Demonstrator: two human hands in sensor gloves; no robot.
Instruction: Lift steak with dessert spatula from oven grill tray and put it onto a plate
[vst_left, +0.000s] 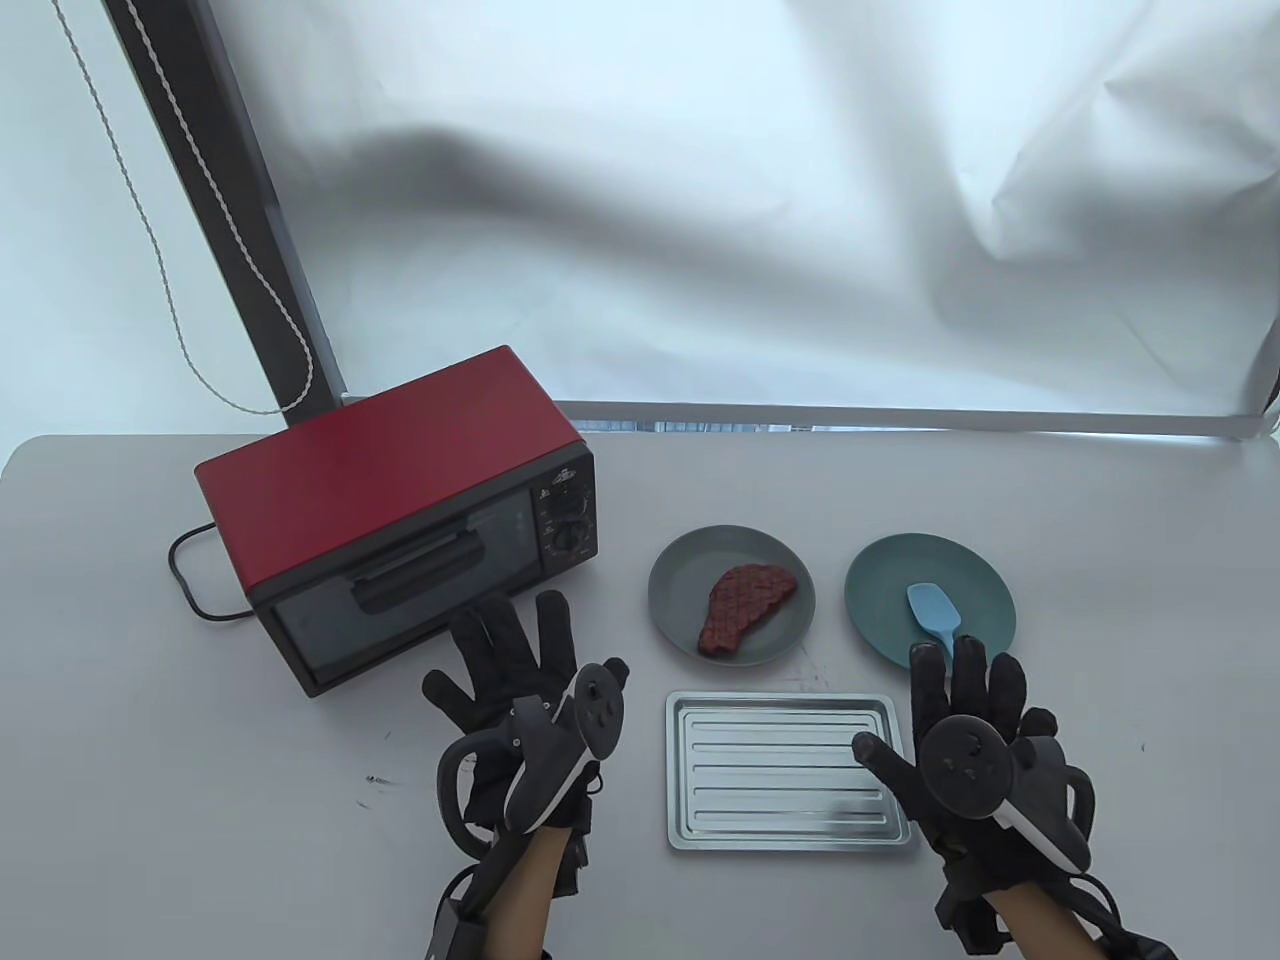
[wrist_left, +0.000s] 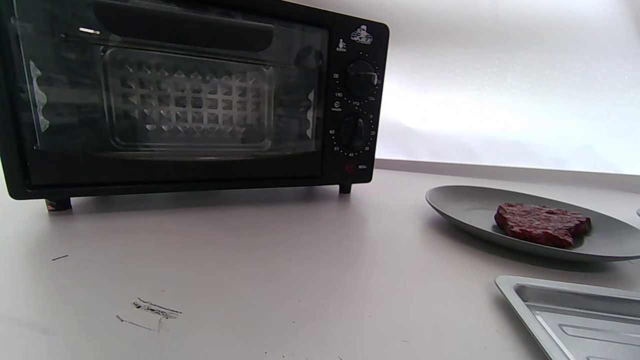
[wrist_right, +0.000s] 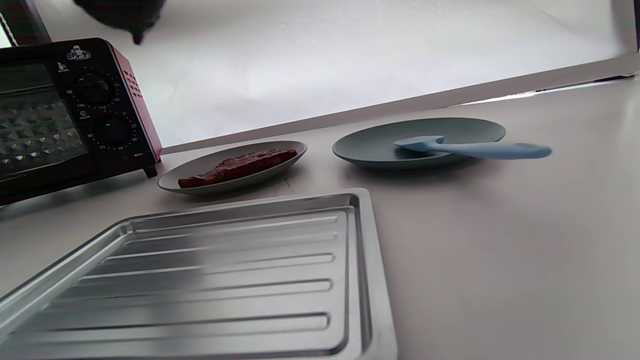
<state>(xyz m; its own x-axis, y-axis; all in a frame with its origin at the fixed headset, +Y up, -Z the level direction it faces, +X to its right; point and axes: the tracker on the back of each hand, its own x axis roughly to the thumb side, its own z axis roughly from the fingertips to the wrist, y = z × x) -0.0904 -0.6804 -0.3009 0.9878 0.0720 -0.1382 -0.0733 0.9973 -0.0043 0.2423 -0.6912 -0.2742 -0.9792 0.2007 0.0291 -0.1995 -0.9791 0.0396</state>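
Observation:
The reddish-brown steak (vst_left: 748, 608) (wrist_left: 542, 224) (wrist_right: 237, 166) lies on the grey plate (vst_left: 680, 575) (wrist_left: 460, 205) (wrist_right: 175, 181). Beside it to the right, a light blue dessert spatula (vst_left: 934, 611) (wrist_right: 470, 147) rests on a teal plate (vst_left: 890, 575) (wrist_right: 370, 145), its handle jutting over the near rim. The steel grill tray (vst_left: 785, 770) (wrist_right: 225, 275) (wrist_left: 575, 307) holds nothing. My left hand (vst_left: 500, 650) rests flat, fingers spread, before the oven. My right hand (vst_left: 965, 680) is open just right of the tray, its fingertips at the spatula's handle end without gripping it.
A red toaster oven (vst_left: 400, 500) (wrist_left: 190, 100) (wrist_right: 60, 110) with its glass door shut stands at the back left; its black cord (vst_left: 185, 575) loops off to the left. White sheeting hangs behind the table.

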